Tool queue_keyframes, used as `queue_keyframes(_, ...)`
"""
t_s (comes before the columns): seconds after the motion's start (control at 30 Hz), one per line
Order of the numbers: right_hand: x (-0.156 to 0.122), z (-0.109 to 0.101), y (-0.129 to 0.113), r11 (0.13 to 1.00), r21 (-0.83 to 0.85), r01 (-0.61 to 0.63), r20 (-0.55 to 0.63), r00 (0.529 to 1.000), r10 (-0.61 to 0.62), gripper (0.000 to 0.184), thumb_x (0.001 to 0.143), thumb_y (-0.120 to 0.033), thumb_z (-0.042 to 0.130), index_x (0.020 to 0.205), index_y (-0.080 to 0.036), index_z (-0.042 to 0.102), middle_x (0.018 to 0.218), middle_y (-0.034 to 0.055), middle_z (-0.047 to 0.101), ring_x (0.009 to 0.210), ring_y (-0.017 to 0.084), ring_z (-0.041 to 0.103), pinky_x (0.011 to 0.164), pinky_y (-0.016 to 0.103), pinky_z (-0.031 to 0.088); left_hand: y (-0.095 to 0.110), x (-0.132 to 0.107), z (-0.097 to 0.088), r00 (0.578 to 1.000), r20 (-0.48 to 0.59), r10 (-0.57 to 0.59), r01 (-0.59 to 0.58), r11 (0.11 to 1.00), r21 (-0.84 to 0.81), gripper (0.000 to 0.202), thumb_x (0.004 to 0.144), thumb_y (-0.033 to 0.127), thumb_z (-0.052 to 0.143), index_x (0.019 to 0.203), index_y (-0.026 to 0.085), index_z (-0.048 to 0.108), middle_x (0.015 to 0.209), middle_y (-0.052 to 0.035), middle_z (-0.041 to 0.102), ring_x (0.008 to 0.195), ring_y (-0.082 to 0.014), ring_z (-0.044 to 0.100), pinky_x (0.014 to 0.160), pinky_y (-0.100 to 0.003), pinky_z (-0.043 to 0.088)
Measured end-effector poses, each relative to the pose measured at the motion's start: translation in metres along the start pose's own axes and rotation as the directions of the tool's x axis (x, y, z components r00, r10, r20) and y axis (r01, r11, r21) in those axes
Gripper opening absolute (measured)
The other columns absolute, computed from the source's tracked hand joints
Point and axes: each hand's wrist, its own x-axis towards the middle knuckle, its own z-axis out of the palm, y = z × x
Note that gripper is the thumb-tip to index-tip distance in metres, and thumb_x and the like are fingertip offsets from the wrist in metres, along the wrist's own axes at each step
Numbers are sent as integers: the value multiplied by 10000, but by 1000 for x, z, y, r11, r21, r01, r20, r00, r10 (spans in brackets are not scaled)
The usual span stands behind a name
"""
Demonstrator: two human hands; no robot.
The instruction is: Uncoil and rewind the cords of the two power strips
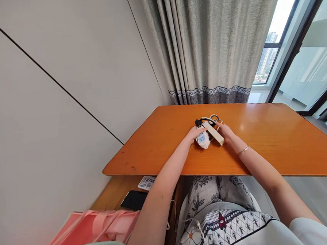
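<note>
On the orange wooden table (263,146) lie a cream power strip (215,133), a small white adapter with a blue label (203,139) and a bundle of black and white cables (211,119) behind them. My left hand (195,132) rests on the white adapter, fingers curled over its top. My right hand (226,131), with a thin bracelet at the wrist, touches the right side of the power strip. The fingertips of both hands are partly hidden by the objects.
A grey curtain (208,43) hangs behind the table, with a window and glass door (299,57) at the right. Below the table's left edge a lower wooden surface holds a black phone (134,199) and a printed card (146,182). A pink bag (89,232) sits at bottom left.
</note>
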Motion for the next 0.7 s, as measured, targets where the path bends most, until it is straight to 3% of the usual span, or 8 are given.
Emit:
queue_keyframes(0.1,-22,3,17,996,-38,-78,-23,997,77,257,813,-329,723,974,-232,548,757,-3,668,676,164,616,605,269,497,-3,2,-5,999,-39,16,-14,999,39,513,626,383,863,1020,157,623,1047,-138,759,910,-251,732,775,-333,568)
queue_keyframes(0.17,-38,12,26,993,-62,-103,24,994,104,283,791,-334,737,994,-218,577,847,23,710,725,168,637,622,267,510,-2,2,-9,997,-77,21,-14,996,83,575,656,400,841,1111,152,592,1173,-174,728,1020,-276,718,818,-341,562)
queue_keyframes(0.23,-53,26,35,991,-78,-110,94,989,117,310,762,-306,748,1023,-206,615,958,49,741,795,180,663,665,276,536,2,1,-14,992,-118,31,-16,991,131,689,619,412,865,1186,156,570,1286,-201,679,1156,-312,674,902,-366,544)
queue_keyframes(0.3,-64,39,42,993,-94,-76,178,980,92,443,729,-280,769,1145,-227,627,1138,51,742,985,202,682,819,296,565,9,-3,-23,984,-157,85,-35,954,298,841,558,451,895,1266,160,547,1394,-222,611,1293,-350,594,1008,-397,497)
queue_keyframes(0.37,-69,50,47,992,-122,-13,293,955,48,628,699,-291,797,1292,-257,593,1331,35,683,1214,220,627,1034,332,515,17,-8,-33,978,-159,133,-21,828,560,999,522,524,895,1357,143,500,1480,-262,527,1376,-391,521,1081,-436,444)
queue_keyframes(0.43,-69,55,49,989,-142,46,424,905,19,726,686,-320,808,1370,-268,569,1466,17,597,1366,229,534,1183,372,402,25,-13,-43,982,-136,131,19,646,763,1118,512,576,878,1431,118,436,1532,-300,451,1403,-422,486,1099,-460,425)
queue_keyframes(0.53,-58,55,46,982,-177,64,539,841,42,686,678,-302,810,1337,-261,622,1501,9,566,1418,238,493,1241,408,322,33,-16,-56,992,-95,88,34,532,846,1124,556,539,858,1478,114,376,1522,-285,476,1375,-402,524,1063,-434,456)
queue_keyframes(0.7,-38,40,42,950,-311,24,366,926,96,475,669,-230,815,1136,-222,728,1341,67,688,1240,244,633,1119,430,468,37,-12,-71,987,-112,113,46,472,880,986,636,492,812,1465,152,400,1448,-223,574,1309,-365,583,1008,-402,493)
